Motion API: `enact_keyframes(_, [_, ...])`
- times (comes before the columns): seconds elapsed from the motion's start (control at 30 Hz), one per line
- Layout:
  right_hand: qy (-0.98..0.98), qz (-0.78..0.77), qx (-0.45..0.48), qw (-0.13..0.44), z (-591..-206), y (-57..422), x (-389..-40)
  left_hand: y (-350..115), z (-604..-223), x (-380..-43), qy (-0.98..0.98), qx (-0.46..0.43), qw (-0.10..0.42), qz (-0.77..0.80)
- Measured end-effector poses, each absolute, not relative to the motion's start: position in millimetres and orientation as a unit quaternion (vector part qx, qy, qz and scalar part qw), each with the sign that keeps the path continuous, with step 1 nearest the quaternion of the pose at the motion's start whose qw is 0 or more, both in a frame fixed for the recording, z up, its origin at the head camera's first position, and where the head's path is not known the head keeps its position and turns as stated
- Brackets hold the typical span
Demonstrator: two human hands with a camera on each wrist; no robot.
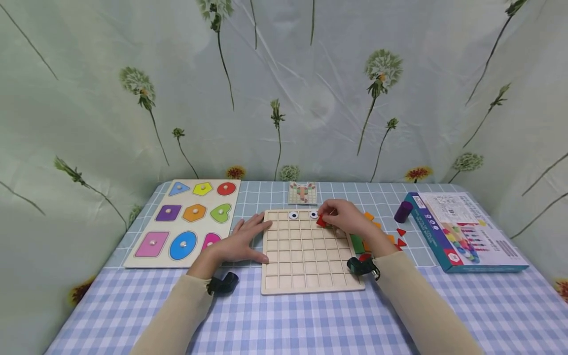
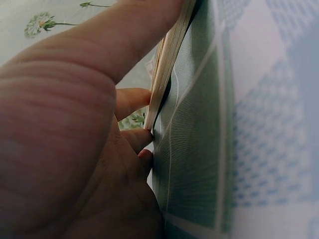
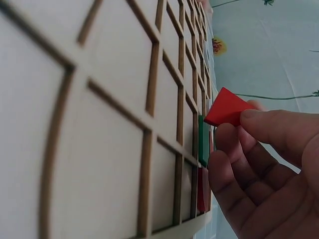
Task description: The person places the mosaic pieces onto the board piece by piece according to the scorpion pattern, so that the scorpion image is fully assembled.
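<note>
A wooden grid board (image 1: 306, 256) lies flat before me, with two round eye pieces (image 1: 293, 215) in its far row. Between thumb and fingers, my right hand (image 1: 343, 217) pinches a red triangular piece (image 3: 229, 107) just over the board's far right part. Under that hand, a green piece (image 3: 203, 142) and a red piece (image 3: 203, 189) sit at the board's far right cells. My left hand (image 1: 239, 241) touches the board's left edge with thumb and fingertips, its fingers spread; the left wrist view shows fingers (image 2: 133, 102) against that edge.
A shape puzzle board (image 1: 177, 227) with knobbed pieces lies left. Behind the grid board is a small pattern card (image 1: 303, 193). Loose coloured pieces (image 1: 401, 232) are scattered right, partly hidden by my right arm, near a purple cylinder (image 1: 403, 212) and a flat box (image 1: 470, 231).
</note>
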State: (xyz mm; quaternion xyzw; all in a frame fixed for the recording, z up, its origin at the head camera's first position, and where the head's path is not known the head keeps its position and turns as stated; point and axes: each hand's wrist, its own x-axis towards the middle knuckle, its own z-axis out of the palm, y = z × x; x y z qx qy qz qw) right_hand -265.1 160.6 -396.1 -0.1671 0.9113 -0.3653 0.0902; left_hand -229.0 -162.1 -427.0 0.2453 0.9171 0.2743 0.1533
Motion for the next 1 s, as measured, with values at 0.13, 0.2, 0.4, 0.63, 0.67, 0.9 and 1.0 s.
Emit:
enact_keyframes(0.13, [0.904,-0.378,-0.171,0.103,-396.0,157.2,-267.1,-161.5,-427.9,-228.5,0.917,0.243,0.155,0.276])
enact_keyframes(0.2, [0.901,-0.382,-0.174,0.109,-396.6,155.8,-268.4,-161.3,-428.0,-228.5,0.917,0.244,0.154,0.277])
enact_keyframes(0.4, [0.907,-0.360,-0.193,0.104,-396.9,152.1,-270.1,-162.6,-428.3,-229.8,0.918,0.242,0.154,0.273])
enact_keyframes(0.63, [0.918,-0.325,-0.211,0.086,-397.9,148.2,-272.6,-164.1,-428.7,-230.9,0.916,0.249,0.153,0.274])
enact_keyframes(0.67, [0.919,-0.319,-0.217,0.084,-398.8,147.6,-273.3,-164.0,-428.6,-230.8,0.916,0.249,0.153,0.275])
enact_keyframes(0.9, [0.922,-0.294,-0.236,0.083,-402.0,145.9,-272.7,-164.3,-428.2,-228.9,0.915,0.249,0.150,0.281])
enact_keyframes(1.0, [0.922,-0.298,-0.230,0.092,-400.3,145.7,-269.9,-164.1,-428.1,-228.6,0.915,0.249,0.151,0.280])
